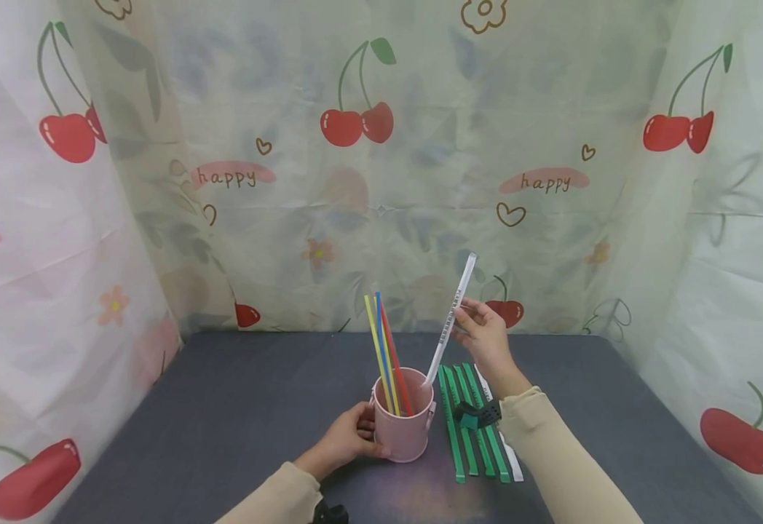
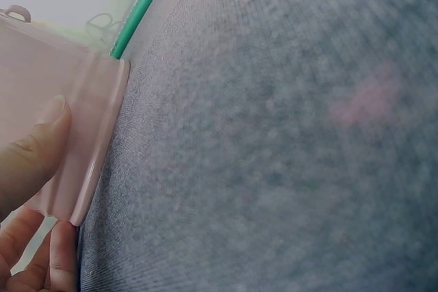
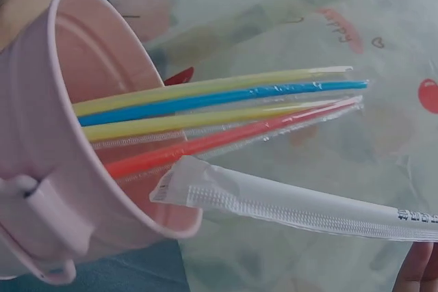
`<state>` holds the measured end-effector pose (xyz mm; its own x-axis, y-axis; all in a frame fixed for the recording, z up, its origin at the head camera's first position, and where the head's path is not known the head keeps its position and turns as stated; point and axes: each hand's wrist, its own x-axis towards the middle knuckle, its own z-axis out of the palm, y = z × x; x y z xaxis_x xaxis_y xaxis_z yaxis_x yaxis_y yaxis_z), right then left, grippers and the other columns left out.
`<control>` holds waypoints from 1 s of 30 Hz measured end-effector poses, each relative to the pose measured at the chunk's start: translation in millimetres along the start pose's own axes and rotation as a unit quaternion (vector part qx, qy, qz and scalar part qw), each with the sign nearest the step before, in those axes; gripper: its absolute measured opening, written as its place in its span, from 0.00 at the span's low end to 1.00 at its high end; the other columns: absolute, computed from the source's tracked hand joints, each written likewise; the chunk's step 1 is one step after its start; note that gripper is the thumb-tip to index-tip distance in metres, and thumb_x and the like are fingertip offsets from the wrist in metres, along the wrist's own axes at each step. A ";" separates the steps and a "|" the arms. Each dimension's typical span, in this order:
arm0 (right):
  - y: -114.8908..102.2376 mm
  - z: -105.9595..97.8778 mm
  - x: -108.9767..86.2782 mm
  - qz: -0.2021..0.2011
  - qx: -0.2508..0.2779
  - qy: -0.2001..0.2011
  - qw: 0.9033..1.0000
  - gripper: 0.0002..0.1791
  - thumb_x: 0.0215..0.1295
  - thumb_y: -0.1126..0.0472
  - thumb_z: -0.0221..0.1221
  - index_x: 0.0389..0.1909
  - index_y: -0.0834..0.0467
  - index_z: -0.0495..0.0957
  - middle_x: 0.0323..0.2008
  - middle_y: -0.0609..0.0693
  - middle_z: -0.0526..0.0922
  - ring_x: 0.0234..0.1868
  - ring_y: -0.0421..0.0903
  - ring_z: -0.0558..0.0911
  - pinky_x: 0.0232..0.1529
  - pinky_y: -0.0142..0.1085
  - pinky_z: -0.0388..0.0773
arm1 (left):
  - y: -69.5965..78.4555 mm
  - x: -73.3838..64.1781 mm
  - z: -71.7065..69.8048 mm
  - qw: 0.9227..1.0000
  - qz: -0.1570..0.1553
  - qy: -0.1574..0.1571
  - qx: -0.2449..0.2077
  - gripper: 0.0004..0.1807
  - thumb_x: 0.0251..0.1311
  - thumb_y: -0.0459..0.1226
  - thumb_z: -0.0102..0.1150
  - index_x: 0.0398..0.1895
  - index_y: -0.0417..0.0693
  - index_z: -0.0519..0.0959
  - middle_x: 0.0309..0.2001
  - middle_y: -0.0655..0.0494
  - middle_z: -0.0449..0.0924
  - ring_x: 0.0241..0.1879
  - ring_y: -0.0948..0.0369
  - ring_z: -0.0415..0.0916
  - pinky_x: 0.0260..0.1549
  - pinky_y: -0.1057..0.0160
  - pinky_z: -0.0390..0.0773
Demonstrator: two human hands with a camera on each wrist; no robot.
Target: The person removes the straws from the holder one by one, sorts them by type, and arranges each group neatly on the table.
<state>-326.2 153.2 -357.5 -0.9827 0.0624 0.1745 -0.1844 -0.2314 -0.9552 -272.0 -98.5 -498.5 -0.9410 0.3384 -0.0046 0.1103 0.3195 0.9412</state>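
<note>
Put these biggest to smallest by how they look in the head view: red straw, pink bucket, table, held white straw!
1. Table, by far
2. Pink bucket
3. Held white straw
4. Red straw, which looks shorter and thinner

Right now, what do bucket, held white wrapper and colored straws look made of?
Pink bucket: probably painted metal, satin; rolled rim, though plastic possible.
Held white wrapper: likely paper, matte; creased end, ridged seam.
Colored straws: likely plastic, glossy; bright highlights, though clear sleeves add shine.

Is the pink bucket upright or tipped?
Upright: the pink bucket stands with its base on the dark table, mouth facing up, left hand gripping its side.
</note>
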 end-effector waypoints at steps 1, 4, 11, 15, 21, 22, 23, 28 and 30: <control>-0.8 -1.4 0.7 -0.001 0.004 0.002 1.000 0.12 0.69 0.68 0.54 0.51 0.59 0.72 0.34 0.40 0.79 0.36 0.36 0.80 0.39 0.31 0.81 | 0.3 -0.2 -0.4 1.000 0.002 -0.001 -0.002 0.39 0.39 0.34 0.79 0.57 0.37 0.70 0.47 0.48 0.78 0.45 0.58 0.76 0.47 0.56 0.80; -2.0 -6.1 3.1 -0.003 0.010 0.003 1.000 0.11 0.69 0.69 0.54 0.49 0.56 0.73 0.33 0.40 0.79 0.34 0.36 0.80 0.38 0.31 0.81 | 1.9 -1.4 -1.2 1.000 0.007 -0.005 0.000 0.39 0.39 0.36 0.79 0.57 0.36 0.70 0.46 0.48 0.78 0.44 0.59 0.76 0.46 0.58 0.81; -2.1 -17.6 6.4 -0.004 0.005 -0.001 1.000 0.13 0.68 0.70 0.55 0.50 0.53 0.72 0.32 0.40 0.80 0.33 0.36 0.81 0.36 0.31 0.81 | 1.1 -0.5 -0.1 1.000 -0.005 -0.001 -0.004 0.38 0.39 0.32 0.78 0.57 0.38 0.70 0.47 0.48 0.77 0.46 0.56 0.76 0.48 0.55 0.80; -0.9 -22.5 7.2 -0.005 -0.015 -0.007 1.000 0.17 0.68 0.70 0.55 0.56 0.59 0.69 0.31 0.39 0.80 0.32 0.36 0.81 0.35 0.31 0.80 | 2.3 -1.2 0.8 1.000 -0.008 0.003 0.001 0.38 0.39 0.31 0.78 0.57 0.38 0.70 0.47 0.49 0.77 0.46 0.57 0.76 0.48 0.55 0.80; 3.0 -30.5 8.4 -0.003 -0.053 -0.010 0.999 0.24 0.68 0.68 0.55 0.64 0.64 0.64 0.29 0.38 0.79 0.32 0.34 0.80 0.36 0.31 0.80 | 1.7 -1.4 1.0 1.000 -0.005 0.007 0.009 0.38 0.39 0.32 0.79 0.57 0.38 0.71 0.47 0.49 0.78 0.46 0.57 0.76 0.48 0.54 0.80; 4.3 -32.0 8.9 -0.002 -0.059 -0.010 0.998 0.24 0.68 0.68 0.55 0.64 0.64 0.64 0.28 0.38 0.79 0.31 0.33 0.80 0.36 0.31 0.80 | 1.4 -1.3 1.0 1.000 -0.005 0.007 0.009 0.38 0.39 0.31 0.78 0.57 0.38 0.71 0.47 0.49 0.78 0.47 0.56 0.76 0.48 0.54 0.80; 5.4 -33.3 9.4 0.000 -0.067 -0.009 0.998 0.25 0.68 0.68 0.55 0.65 0.64 0.63 0.28 0.38 0.79 0.31 0.33 0.80 0.35 0.31 0.80 | 1.2 -1.1 1.0 1.000 -0.004 0.006 0.008 0.38 0.39 0.31 0.78 0.57 0.38 0.71 0.47 0.49 0.78 0.47 0.56 0.76 0.48 0.54 0.80; 10.4 -40.3 12.4 0.013 -0.096 -0.011 0.995 0.27 0.68 0.69 0.56 0.67 0.63 0.63 0.27 0.38 0.79 0.29 0.33 0.79 0.34 0.31 0.80 | 2.1 -1.5 1.3 1.000 -0.002 0.003 0.004 0.38 0.40 0.30 0.78 0.57 0.38 0.70 0.48 0.49 0.78 0.47 0.56 0.76 0.49 0.53 0.79; 10.8 -42.8 12.4 0.016 -0.112 -0.014 0.994 0.28 0.68 0.68 0.56 0.67 0.63 0.63 0.27 0.38 0.78 0.29 0.33 0.79 0.33 0.31 0.80 | 2.1 -1.1 1.5 1.000 -0.007 0.003 0.005 0.38 0.39 0.31 0.78 0.57 0.39 0.70 0.48 0.49 0.78 0.47 0.56 0.76 0.49 0.53 0.79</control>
<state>-339.5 192.9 -375.9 -0.9887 0.0309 0.1465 -0.1469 -0.0116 -0.9891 -270.3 -96.9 -497.0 -0.9445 0.3283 -0.0151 0.1009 0.3334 0.9374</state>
